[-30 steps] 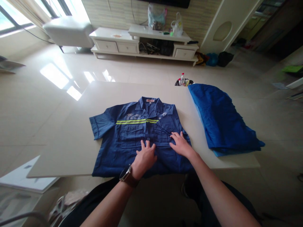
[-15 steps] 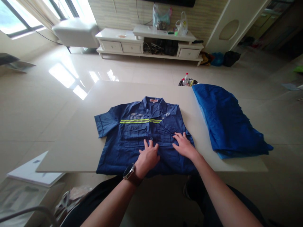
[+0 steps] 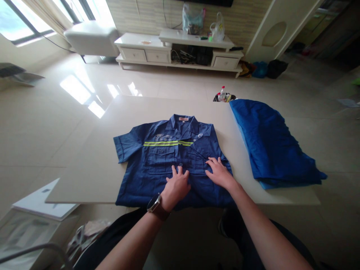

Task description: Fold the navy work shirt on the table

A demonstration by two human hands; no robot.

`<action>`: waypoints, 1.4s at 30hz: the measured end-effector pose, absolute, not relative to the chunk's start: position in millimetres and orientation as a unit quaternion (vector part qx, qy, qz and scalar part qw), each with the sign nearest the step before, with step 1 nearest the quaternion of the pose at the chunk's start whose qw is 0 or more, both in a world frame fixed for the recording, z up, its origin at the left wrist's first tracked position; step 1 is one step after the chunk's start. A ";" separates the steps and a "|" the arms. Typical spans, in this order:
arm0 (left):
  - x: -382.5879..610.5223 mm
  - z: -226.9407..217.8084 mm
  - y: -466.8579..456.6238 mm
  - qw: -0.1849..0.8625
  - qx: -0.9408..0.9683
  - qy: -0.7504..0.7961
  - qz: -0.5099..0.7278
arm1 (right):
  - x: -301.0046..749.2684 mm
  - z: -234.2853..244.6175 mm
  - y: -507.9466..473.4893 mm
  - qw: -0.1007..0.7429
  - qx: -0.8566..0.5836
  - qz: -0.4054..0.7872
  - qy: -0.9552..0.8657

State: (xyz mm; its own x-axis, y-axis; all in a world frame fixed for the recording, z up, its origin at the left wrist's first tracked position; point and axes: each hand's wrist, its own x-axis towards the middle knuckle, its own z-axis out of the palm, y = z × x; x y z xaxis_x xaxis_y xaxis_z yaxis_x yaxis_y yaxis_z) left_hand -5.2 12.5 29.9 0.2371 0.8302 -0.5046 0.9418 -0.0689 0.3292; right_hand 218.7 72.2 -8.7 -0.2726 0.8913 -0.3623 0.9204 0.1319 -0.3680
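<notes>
Pale tabletop [image 3: 92, 165] in a tiled living room carries the work. At its near edge, centred, a navy work shirt [image 3: 149, 168] lies face up, collar toward the far edge. My left hand [image 3: 177, 184] and right hand [image 3: 219, 173] rest flat on its lower front, fingers spread, grasping nothing. Smoothing works best, I judge, with light even pressure outward from the placket. A folded blue garment [image 3: 270, 146] lies along the right edge.

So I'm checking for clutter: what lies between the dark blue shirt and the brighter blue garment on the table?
In the head view, only a bare strip of table separates the shirt from the brighter blue garment; they lie apart.
</notes>
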 end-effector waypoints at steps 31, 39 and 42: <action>-4.3 26.4 12.0 0.291 0.729 0.613 -0.092 | 217.2 -5.5 73.4 0.052 0.607 -0.267 0.747; -3.2 29.5 10.7 0.281 0.733 0.612 -0.096 | 215.9 -1.0 73.1 0.061 0.607 -0.259 0.749; -3.4 30.0 10.7 0.279 0.733 0.613 -0.098 | 215.5 0.0 73.0 0.062 0.608 -0.262 0.747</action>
State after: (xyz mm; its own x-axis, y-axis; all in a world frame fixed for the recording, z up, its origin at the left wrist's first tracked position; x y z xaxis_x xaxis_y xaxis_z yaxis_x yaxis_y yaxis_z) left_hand -3.4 10.7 30.0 0.2298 0.8432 -0.4861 0.9527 -0.0929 0.2892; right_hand 215.5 73.0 0.0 -0.2535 0.8755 -0.4113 0.9409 0.1244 -0.3149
